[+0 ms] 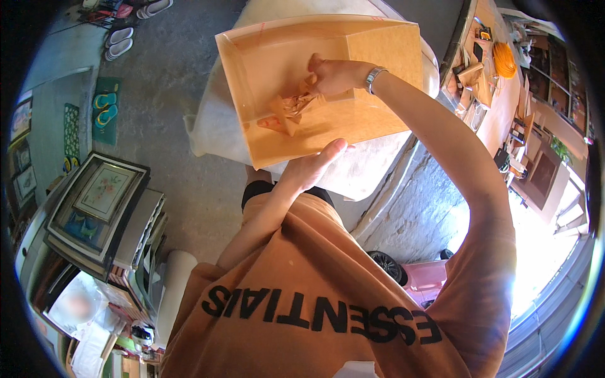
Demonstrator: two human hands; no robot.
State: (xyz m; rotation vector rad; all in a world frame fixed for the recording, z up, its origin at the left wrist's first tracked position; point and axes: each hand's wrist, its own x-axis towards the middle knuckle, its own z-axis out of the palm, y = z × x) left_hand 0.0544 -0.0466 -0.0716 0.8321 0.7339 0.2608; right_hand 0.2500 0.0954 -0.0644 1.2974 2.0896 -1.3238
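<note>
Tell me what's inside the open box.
In the box, the right hand holds a crumpled brown sheet; whatever lies directly beneath hand and sheet is covered.

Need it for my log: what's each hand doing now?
Left hand: holding the box at its near edge.
Right hand: closed on crumpled paper inside the box.

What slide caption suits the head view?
Right hand holding crumpled paper in open box, left hand at its near side.

The place is looking like a home workshop: framed pictures [104, 195] are leaning in a stack, slippers [118, 49] are lying on a bare grey floor [179, 170], and an orange coil [504, 60] and loose pieces are cluttering a tabletop [503, 94].
</note>
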